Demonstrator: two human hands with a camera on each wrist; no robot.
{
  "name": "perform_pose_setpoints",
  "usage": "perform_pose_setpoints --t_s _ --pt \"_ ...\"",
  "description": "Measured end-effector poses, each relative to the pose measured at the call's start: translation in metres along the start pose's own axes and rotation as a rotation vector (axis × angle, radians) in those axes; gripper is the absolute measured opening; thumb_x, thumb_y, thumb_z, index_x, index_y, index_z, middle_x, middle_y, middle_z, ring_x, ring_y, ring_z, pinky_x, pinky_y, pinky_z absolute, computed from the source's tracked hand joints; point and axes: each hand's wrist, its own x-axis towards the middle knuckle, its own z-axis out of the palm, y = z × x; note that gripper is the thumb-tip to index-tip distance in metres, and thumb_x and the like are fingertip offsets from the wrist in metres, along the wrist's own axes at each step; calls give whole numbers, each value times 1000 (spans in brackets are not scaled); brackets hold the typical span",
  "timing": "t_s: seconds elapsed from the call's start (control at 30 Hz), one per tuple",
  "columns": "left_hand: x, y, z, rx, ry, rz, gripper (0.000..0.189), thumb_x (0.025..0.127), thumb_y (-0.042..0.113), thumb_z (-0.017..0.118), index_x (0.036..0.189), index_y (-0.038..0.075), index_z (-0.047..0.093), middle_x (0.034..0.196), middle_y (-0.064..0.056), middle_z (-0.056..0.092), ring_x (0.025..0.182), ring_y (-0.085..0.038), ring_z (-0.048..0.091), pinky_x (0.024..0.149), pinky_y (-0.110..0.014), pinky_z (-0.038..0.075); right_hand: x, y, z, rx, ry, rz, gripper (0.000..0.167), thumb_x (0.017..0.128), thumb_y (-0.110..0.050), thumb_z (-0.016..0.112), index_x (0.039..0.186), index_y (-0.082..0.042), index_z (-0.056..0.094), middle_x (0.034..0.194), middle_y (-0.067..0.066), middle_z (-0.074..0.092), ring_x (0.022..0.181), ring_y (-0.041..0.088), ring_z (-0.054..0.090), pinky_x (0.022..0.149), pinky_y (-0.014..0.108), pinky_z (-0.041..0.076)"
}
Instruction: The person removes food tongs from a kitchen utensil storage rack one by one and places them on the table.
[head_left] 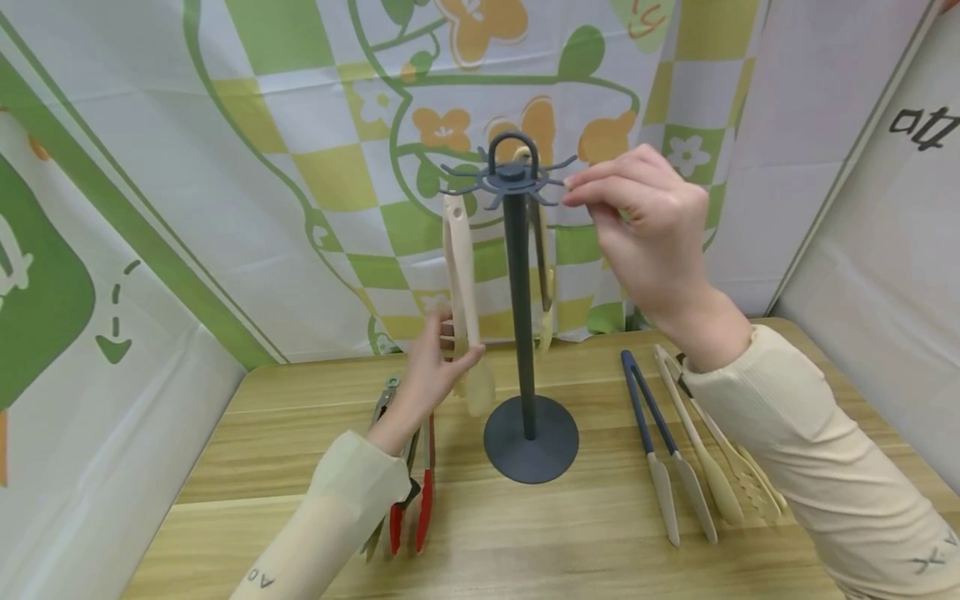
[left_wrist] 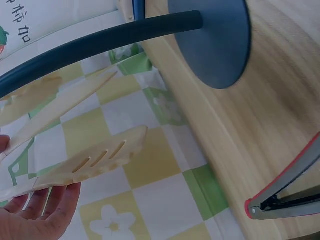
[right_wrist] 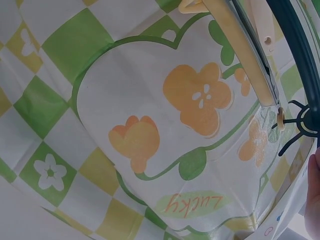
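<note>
A dark utensil stand [head_left: 519, 292] with a round base and a ring of hooks stands upright on the table. Cream tongs [head_left: 462, 283] hang down at its left side, their top hole close to a hook. My left hand [head_left: 431, 362] grips them low down, thumb on one arm and fingers on the other; the left wrist view shows the slotted end [left_wrist: 100, 157] resting over the fingers. At the stand's right, my right hand [head_left: 648, 225] pinches a hook tip between thumb and fingers. Yellow-handled tongs [right_wrist: 245, 50] hang from a hook at the back.
Red-tipped tongs [head_left: 425, 500] lie left of the base, partly behind the left forearm. To the right are navy-handled tongs [head_left: 640, 408] and cream tongs [head_left: 708, 467], with more partly under the right sleeve. A patterned cloth [head_left: 330, 179] hangs behind the wooden table [head_left: 570, 542].
</note>
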Motion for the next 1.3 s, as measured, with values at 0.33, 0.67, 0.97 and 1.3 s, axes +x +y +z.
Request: perform_pose_setpoints --t_s 0.33,0.67,0.97,1.3 --pt "-11 -6 -1 1 -33 -30 53 81 19 68 124 6 41 99 -13 56 84 -26 59 61 -33 52 0 0 0 0 4 0 24 76 18 58 64 1 70 72 9 69 66 21 58 65 12 42" --pt "-23 -8 -5 127 -24 -64 58 80 25 69 126 4 40 98 -14 58 85 -26 58 65 -37 51 0 0 0 -1 3 -1 24 76 18 57 64 1 70 73 9 69 66 21 58 64 11 40" --pt "-32 -10 -10 160 -20 -100 59 79 28 71 125 6 42 95 -10 60 83 -22 57 65 -34 49 0 0 0 -2 0 -2 23 76 17 58 65 1 71 73 9 69 66 21 58 64 12 42" --pt "-39 -15 -17 162 -7 -115 56 78 26 72 122 6 43 90 -12 60 75 -21 59 57 -29 49 0 1 0 -7 1 -7 24 75 18 57 64 1 70 73 9 69 66 21 58 63 12 41"
